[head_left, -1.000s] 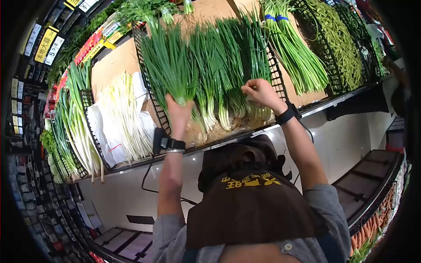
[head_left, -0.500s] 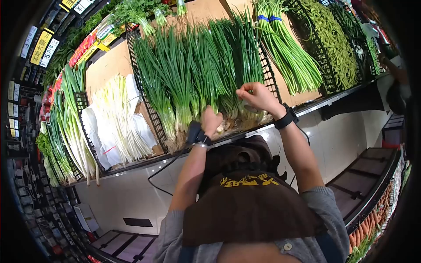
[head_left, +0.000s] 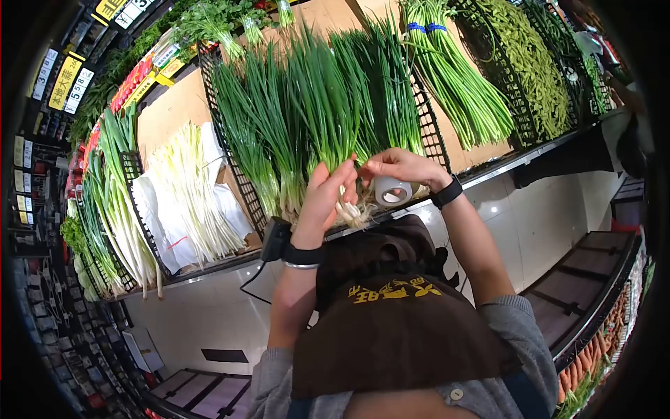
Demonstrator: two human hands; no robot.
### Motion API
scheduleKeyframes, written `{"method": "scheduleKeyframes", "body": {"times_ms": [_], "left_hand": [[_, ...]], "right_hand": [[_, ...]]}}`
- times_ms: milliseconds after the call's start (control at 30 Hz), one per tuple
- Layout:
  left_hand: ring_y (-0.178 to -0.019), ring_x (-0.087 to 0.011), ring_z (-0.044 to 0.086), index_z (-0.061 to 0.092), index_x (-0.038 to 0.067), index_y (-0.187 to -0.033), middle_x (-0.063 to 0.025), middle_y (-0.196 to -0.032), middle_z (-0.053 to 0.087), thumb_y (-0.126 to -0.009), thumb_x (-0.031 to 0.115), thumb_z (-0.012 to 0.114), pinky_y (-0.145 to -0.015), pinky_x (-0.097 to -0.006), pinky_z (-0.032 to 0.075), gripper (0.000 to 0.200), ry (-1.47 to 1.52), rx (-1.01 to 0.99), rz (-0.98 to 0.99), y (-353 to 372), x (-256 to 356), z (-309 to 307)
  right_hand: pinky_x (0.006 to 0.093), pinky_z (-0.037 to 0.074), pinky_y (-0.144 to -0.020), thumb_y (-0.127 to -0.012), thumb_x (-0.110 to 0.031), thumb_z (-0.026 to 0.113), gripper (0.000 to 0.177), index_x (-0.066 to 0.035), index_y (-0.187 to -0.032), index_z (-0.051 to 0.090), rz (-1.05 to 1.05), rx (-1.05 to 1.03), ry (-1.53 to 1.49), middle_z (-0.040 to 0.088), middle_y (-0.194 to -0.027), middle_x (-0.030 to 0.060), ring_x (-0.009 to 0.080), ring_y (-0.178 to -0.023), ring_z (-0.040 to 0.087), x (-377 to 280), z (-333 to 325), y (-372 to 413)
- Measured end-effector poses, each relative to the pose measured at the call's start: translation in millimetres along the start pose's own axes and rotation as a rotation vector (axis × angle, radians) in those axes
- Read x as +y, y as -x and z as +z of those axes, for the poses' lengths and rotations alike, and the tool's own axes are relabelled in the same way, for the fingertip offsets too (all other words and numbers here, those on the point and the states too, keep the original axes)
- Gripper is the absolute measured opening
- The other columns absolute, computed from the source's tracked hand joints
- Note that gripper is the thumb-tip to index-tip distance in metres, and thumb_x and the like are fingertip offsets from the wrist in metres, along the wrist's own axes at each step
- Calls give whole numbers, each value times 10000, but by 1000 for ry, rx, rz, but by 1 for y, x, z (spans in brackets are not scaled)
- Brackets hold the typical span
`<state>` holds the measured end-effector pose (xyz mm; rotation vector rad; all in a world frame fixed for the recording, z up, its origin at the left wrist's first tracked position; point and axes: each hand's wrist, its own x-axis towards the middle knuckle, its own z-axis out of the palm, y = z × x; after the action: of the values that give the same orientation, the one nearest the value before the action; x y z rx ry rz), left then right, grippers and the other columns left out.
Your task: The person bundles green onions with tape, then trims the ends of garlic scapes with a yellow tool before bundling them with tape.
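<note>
My left hand (head_left: 323, 197) is closed round the lower stems of a bunch of green onions (head_left: 324, 105). The bunch's white bulbs and roots hang out below my fingers, and its green tops lean away over the other onions. Close beside it, my right hand (head_left: 405, 166) is bent over a roll of clear tape (head_left: 382, 187), which hangs under the fingers. The right fingertips are near the onion stems by my left hand. More green onions (head_left: 244, 129) lie behind and to both sides in a black crate (head_left: 216, 115).
White-stemmed vegetables (head_left: 192, 188) lie on paper to the left. Long green stalks (head_left: 457, 77) with blue bands lie on cardboard to the right, beside a crate of green pods (head_left: 527, 70). A metal shelf edge (head_left: 481, 176) runs in front. Price signs (head_left: 70, 84) stand at upper left.
My left hand has raised the green onion bunch from among the others and brought it nearer. My right hand has moved down and left to the stems, and the tape roll now shows plainly.
</note>
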<state>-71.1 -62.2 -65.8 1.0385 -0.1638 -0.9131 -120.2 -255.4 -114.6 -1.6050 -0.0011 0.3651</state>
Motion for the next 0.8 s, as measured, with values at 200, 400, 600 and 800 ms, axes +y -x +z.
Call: {"method": "scheduleKeyframes", "body": {"times_ms": [200,400,600,800], "left_hand": [[-465,-101,488,551,4,-890,-25,-643,538,-761,207,692,-430,-245,396,279,-661,348,79,-61,-55,-54],[-855,-345,621,518,-27,-1000,-223,-901,627,-569,293,812,-741,-402,488,612,-1329,493,-19,-103,-116,-43],[-542,-150,561,501,-32,-1018,-129,-798,598,-628,77,719,-464,-272,463,460,-767,404,-233,-90,-82,-81],[-551,-160,590,532,-66,-953,-147,-777,618,-678,126,723,-447,-257,469,386,-1036,412,40,-56,-53,-68]], "right_hand": [[183,422,-424,-916,-456,427,519,30,-969,601,151,211,-46,621,-794,58,68,-597,547,1,-16,7],[185,420,-427,-931,-421,417,450,-16,-1014,594,150,253,-103,618,-789,51,66,-587,541,-2,-23,25],[195,420,-421,-920,-420,446,460,5,-1021,592,141,331,-53,619,-763,46,66,-547,537,0,-30,46],[229,442,-481,-882,-450,508,510,46,-930,617,174,403,-29,633,-714,51,94,-552,558,7,-36,42]]}}
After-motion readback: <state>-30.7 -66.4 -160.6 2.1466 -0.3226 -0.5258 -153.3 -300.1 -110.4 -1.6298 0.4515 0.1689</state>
